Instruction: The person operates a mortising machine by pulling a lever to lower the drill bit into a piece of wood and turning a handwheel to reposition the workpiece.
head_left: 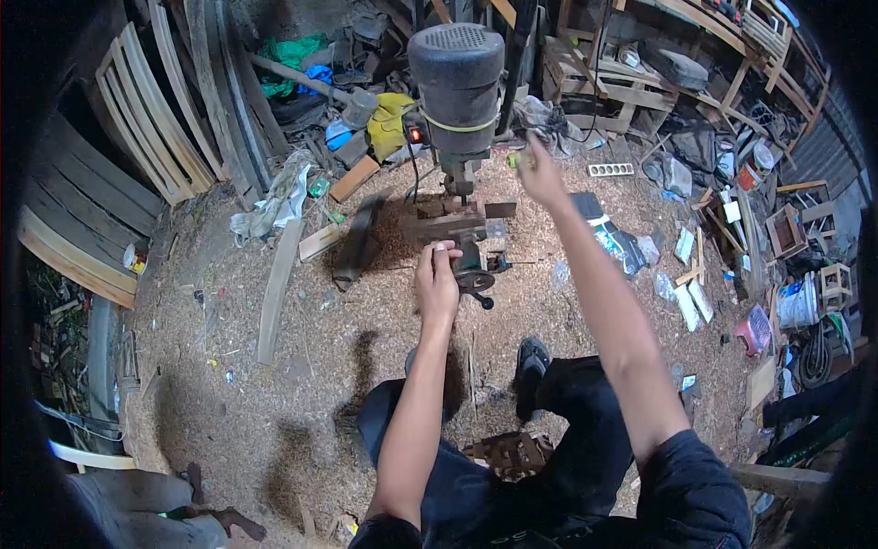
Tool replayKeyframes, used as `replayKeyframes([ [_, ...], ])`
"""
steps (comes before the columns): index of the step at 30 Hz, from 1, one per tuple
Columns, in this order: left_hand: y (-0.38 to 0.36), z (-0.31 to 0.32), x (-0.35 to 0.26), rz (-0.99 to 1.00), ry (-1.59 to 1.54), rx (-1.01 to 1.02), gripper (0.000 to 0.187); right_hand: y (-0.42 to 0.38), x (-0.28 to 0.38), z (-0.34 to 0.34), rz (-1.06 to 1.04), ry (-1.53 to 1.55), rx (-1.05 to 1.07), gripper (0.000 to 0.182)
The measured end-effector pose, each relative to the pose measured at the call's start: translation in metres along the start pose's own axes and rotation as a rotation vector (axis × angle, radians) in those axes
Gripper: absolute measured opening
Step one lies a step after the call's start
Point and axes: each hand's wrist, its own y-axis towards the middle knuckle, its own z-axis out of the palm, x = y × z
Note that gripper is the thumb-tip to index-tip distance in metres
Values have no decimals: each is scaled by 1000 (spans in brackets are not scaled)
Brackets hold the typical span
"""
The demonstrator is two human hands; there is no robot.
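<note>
A mortising drill machine with a dark motor [457, 78] stands upright in front of me. Below its bit is a clamp table with a small handwheel [475, 281]. My left hand [437, 284] is closed at the near left side of that table, its fingertips and thumb on the end of a brown wooden piece [443, 258] that they partly hide. To the right of the motor, my right hand [543, 178] is closed around a handle with a yellow-green end [514, 160]. The rest of the handle is hidden by my fingers.
Curved wooden slats [151, 119] lean at the left. A long board [279, 293] lies on the shaving-covered floor. A white power strip [610, 170] is at the back right, near stacked wood and clutter. Another person's bare foot [240, 524] shows at lower left.
</note>
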Motion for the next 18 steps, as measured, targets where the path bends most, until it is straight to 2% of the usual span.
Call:
replayKeyframes([
  [2, -6, 6, 11, -60, 19, -6, 35, -63, -34, 16, 145, -116, 46, 69],
  [3, -7, 9, 22, -88, 26, -7, 35, -95, -53, 26, 256, -155, 126, 75],
  [5, -8, 17, 58, -45, 159, -9, 35, -161, -79, 48, 144, -277, 206, 96],
  [7, -20, 25, 75, -57, 221, -22, 35, -202, -82, 62, 360, -350, 357, 117],
  [9, -24, 28, 99, -83, 292, 31, 38, -221, -83, 72, 402, -330, 411, 131],
  [11, -24, 35, 123, -43, 341, 11, 35, -228, -97, 82, 460, -412, 524, 131],
  [12, -20, 34, 144, -74, 434, 85, 43, -236, -111, 91, 465, -424, 542, 131],
  [14, -14, 32, 182, 25, 587, 75, 49, -241, -115, 99, 401, -373, 494, 128],
  [15, -12, 31, 182, 73, 664, 73, 51, -242, -126, 103, 327, -316, 481, 125],
  [16, -11, 27, 183, -7, 762, 179, 62, -244, -137, 106, 259, -259, 471, 123],
  [17, -8, 27, 183, -90, 711, 240, 64, -243, -148, 111, 191, -199, 457, 120],
  [18, -8, 27, 182, -176, 660, 305, 66, -240, -147, 113, 133, -150, 421, 108],
])
